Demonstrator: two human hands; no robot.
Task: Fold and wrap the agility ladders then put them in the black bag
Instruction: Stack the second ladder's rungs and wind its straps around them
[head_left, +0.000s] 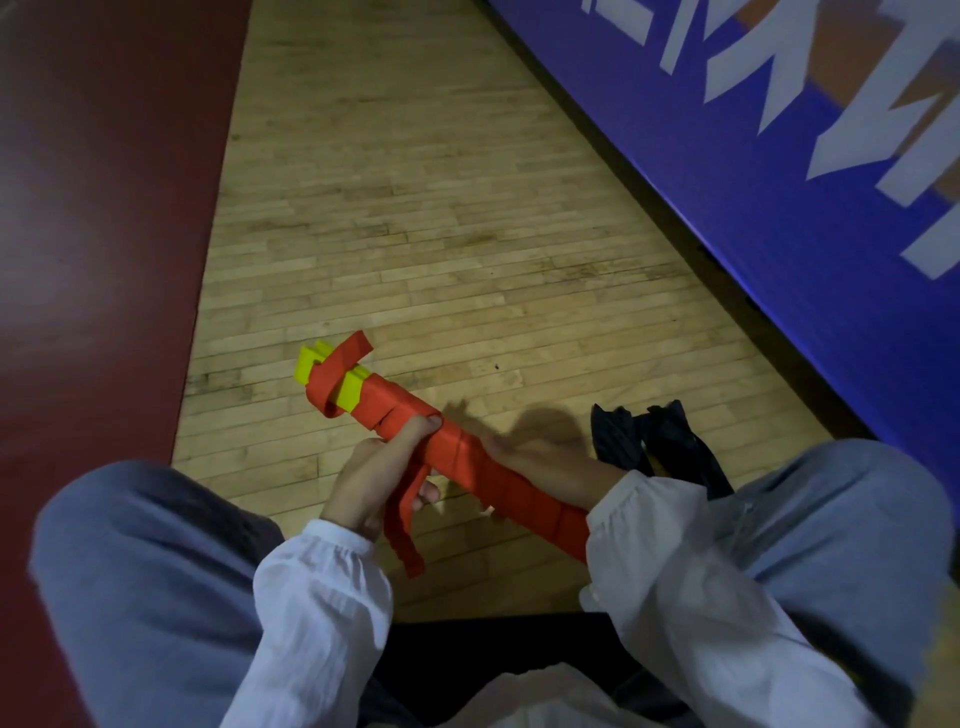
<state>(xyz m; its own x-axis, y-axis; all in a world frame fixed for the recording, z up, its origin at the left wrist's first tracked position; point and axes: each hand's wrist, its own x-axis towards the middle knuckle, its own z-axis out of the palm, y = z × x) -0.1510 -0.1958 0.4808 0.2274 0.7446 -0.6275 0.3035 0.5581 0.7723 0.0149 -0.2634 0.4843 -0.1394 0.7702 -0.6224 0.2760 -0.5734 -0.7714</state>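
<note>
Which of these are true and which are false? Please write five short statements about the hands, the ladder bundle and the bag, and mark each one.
1. The left hand and the right hand both hold the ladder bundle. True.
2. The bundle is inside the black bag. False: the black bag lies on the wooden floor, apart from the bundle.
3. Yellow rungs stick out of the bundle's far end. True.
4. The strap wound round the bundle is blue. False: it is a red strap.
5. A loose strap end hangs below the left hand. True.
</note>
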